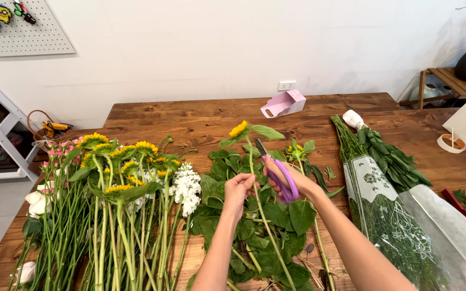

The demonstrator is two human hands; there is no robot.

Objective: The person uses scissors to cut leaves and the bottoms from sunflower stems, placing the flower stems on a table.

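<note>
The left hand [238, 188] is closed around a sunflower stem [258, 207] just below mid-length, holding it slanted over a heap of cut green leaves [276, 237]; the one yellow bloom [238, 129] points toward the far edge. The right hand [287, 180] grips purple-handled scissors [279, 172], fingers through the loops, blades narrowly parted beside the stem near the upper leaves.

To the left, a row of about eight sunflowers [122, 161] lies with white stock [186, 186] and pink blooms [60, 151], stems running to the near edge of the wooden surface [200, 121]. To the right lie two greenery bundles: one in a printed clear sleeve [384, 210], one leafy bunch [392, 159]. The far strip of the surface is mostly bare, holding one pink box [282, 104]; a tape roll [451, 143] sits near the right edge.
</note>
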